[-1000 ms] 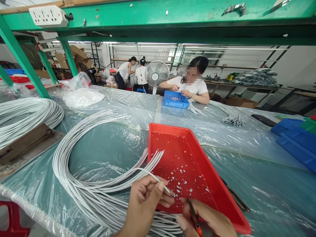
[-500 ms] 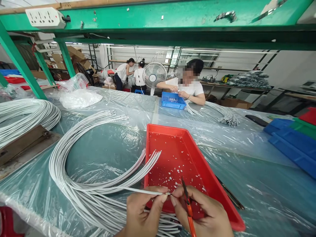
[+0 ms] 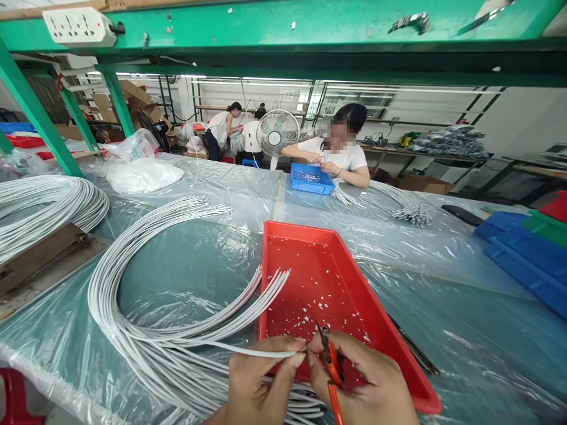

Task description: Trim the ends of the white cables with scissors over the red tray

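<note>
Between the thumb and forefinger of my left hand [image 3: 268, 375] is the end of a white cable [image 3: 257, 352]. My right hand [image 3: 361, 375] holds orange-handled cutting pliers [image 3: 333, 366], their dark jaws pointing up and away from me. My right thumb and forefinger also pinch at the cable's tip, almost touching my left fingertips; the fine detail there is too small to make out. Both hands are over the near end of a red tray [image 3: 305, 283] strewn with small white scraps. A curved bundle of white cables [image 3: 128, 330] lies to the left, some ends resting over the tray's rim.
A metal tool [image 3: 416, 348] lies along the tray's right side. Another cable coil [image 3: 66, 198] and a metal block [image 3: 42, 257] are at left. Blue bins [image 3: 527, 248] stand at right. Across the table a person works over a blue tray [image 3: 310, 180]. A green beam [image 3: 266, 32] spans overhead.
The pliers have tilted in my right hand, their jaws swinging left and their joint showing more. The held cable sags slightly more. Both hands stay nearly in place.
</note>
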